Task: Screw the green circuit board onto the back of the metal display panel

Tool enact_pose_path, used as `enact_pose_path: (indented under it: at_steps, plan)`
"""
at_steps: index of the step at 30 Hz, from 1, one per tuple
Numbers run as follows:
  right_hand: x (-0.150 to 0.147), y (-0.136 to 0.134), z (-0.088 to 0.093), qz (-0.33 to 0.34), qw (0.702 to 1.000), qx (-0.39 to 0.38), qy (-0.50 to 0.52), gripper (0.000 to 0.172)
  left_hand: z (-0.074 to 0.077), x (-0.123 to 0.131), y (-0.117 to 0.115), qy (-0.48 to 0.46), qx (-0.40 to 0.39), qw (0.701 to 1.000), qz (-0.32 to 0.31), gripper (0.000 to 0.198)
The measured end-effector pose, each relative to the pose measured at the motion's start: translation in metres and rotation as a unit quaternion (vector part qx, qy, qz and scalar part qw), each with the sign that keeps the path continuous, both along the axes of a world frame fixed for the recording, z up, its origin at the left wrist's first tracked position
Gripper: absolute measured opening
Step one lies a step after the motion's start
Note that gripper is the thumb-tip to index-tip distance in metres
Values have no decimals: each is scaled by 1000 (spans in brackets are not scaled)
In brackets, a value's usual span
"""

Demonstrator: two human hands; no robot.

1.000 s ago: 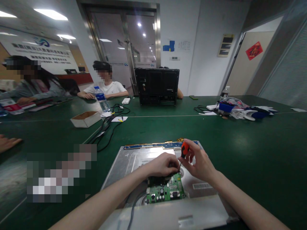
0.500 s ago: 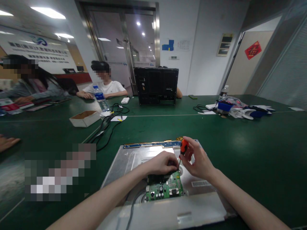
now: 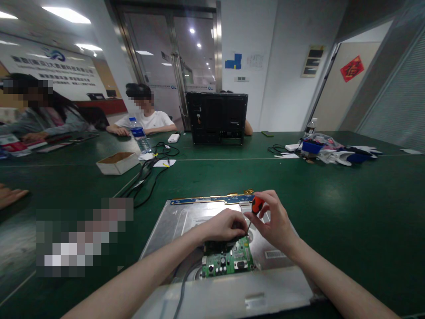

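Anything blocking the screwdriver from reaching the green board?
Nothing visible: the screwdriver, in the right hand, slants down toward the far right corner of the green board. The left hand is close beside the tip, over the board's far edge.

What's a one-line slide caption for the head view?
Right hand holds an orange-and-black screwdriver to the far right corner of the green circuit board, left hand close by.

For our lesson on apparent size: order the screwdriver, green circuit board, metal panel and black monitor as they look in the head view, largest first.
1. Metal panel
2. Black monitor, farther off
3. Green circuit board, partly hidden by the left hand
4. Screwdriver
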State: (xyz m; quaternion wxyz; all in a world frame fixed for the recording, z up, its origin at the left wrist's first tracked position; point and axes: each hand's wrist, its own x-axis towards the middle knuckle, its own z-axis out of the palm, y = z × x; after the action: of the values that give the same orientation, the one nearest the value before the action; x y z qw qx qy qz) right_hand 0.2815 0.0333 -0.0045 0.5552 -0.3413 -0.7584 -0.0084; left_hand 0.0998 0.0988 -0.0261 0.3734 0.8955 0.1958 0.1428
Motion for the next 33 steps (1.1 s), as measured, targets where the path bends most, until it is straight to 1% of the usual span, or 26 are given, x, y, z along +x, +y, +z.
enact_pose_path:
  at_steps: [5,7,10,12,16,18,22,24,26,29,33]
  plan:
    - [-3,-3,2,-14,1000,4,0,45,-1,0,1,2,-3,1000,-1,10]
    - [-3,-5,3,-17,1000,-6,-8,46,-1,0,1,3,-5,1000,0,11]
    - [-2,-8,5,-9,999,-31,-16,49,-2,0,1,5,-5,1000,2,11]
    - [-1,-9,8,2,999,-38,-17,47,-2,0,0,6,-4,1000,3,11]
    - [1,-7,10,8,1000,-26,-10,40,-1,0,0,8,-2,1000,3,14]
    - [2,-5,9,3,1000,-15,-3,41,0,0,0,9,-1,1000,3,15]
    - [2,-2,7,-8,1000,-10,4,40,1,0,0,9,2,1000,5,9]
    - [2,-3,7,-10,1000,-15,1,43,2,0,0,8,2,1000,5,9]
    - [0,-4,7,-8,1000,-22,-8,49,2,0,-1,6,1,1000,5,9]
    - [-2,-8,7,9,1000,-21,-12,57,1,0,0,4,0,1000,2,9]
    - [-3,-9,7,37,999,-13,2,55,-1,0,2,5,-2,1000,-4,13]
